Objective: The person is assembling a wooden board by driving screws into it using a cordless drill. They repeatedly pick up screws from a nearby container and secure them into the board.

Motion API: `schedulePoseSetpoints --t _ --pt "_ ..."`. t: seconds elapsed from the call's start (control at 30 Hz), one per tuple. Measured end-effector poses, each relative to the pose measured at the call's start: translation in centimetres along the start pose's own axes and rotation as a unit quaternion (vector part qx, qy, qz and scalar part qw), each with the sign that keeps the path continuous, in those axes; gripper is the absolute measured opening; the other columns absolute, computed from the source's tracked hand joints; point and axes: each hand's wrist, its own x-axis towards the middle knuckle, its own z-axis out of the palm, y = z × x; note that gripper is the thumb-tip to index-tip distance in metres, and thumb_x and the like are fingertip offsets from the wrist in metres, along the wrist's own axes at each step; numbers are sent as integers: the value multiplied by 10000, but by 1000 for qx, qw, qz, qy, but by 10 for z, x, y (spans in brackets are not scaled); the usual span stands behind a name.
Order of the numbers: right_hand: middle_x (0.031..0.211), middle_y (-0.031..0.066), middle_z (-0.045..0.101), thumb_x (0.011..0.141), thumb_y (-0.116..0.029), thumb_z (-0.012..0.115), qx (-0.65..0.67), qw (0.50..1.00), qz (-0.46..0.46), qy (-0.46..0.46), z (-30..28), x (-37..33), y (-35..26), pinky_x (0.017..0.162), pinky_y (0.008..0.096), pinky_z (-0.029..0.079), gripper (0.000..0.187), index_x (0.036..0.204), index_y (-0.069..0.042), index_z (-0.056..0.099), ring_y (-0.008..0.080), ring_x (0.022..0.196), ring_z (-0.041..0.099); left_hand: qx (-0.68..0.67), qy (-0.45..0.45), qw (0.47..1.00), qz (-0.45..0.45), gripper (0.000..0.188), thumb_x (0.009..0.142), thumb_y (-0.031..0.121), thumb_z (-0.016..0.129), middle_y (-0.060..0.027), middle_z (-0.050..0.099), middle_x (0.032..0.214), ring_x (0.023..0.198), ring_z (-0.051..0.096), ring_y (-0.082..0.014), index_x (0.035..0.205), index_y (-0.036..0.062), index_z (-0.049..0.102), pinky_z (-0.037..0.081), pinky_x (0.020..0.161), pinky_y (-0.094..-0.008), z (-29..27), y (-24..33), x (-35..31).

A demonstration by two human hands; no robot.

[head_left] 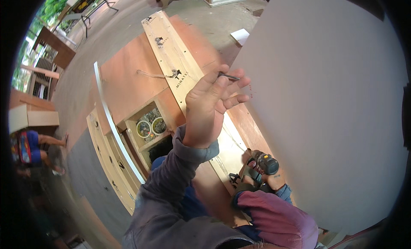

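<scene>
My left hand is raised over a long pale board, thumb and fingertips closed on a short, thin dark metal rod. Whether that rod is a screw or a bit is too small to tell. Lower right, my right hand is wrapped around a cordless drill, whose black end with a yellow mark faces up. Part of the drill is hidden by my hand and sleeve. Below my left hand runs the pale wooden board, dotted with dark holes and marked with stencilled print.
A large white panel stands along the right side. An open wooden box holds two round tubs and loose small hardware. A white strip and another holed board lie left. A person's legs show at far left.
</scene>
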Motion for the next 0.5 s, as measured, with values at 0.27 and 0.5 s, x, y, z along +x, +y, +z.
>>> schedulePoseSetpoints --t 0.27,0.5 --pt "786 94 709 598 -125 741 -41 997 -55 35 7 8 18 644 382 560 372 968 -88 723 244 713 698 9 62 991 119 249 1051 115 553 -105 634 1067 953 616 -174 1245 -38 584 551 787 -351 -6 16 -10" --pt "869 111 718 611 -84 715 -14 999 30 -17 2 8 15 736 376 570 397 1007 -59 710 281 828 706 168 106 948 250 199 1012 36 558 -162 710 1023 926 716 -258 1195 -25 606 603 785 -385 -7 29 -16"
